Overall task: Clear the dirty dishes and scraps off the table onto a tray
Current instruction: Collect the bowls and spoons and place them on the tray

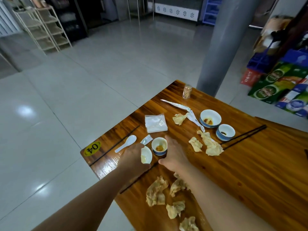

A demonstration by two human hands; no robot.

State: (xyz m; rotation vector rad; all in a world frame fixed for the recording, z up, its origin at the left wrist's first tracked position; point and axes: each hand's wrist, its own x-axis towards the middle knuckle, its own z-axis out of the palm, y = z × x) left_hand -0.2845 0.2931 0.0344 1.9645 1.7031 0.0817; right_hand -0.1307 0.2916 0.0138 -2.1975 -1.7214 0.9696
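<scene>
While both forearms reach in from the near edge, the wooden table (250, 172) spreads under them, its corner bearing a yellow "04" sticker (92, 148). The left hand (133, 158) lies palm down, wrapped over the near side of a small white dish (147, 155); its fingers curl round the dish's rim, though the fingertips are hidden beneath the hand. The right hand (173, 153) lies flat with straight fingers together, its inner edge against the side of a blue-and-white cup (159, 146) with orange residue inside; it presses rather than clasps. The cup stands between the two hands, just beyond the dish. Crumpled stained napkins (156, 191) lie scattered by the right forearm, and more (210, 144) farther right. Two further blue-and-white bowls (210, 118) stand beyond them, near black chopsticks (245, 135). A packet of tissues (155, 123), a white spoon (126, 143) and a toothpick jar (187, 91) lie well apart from the fingers.
</scene>
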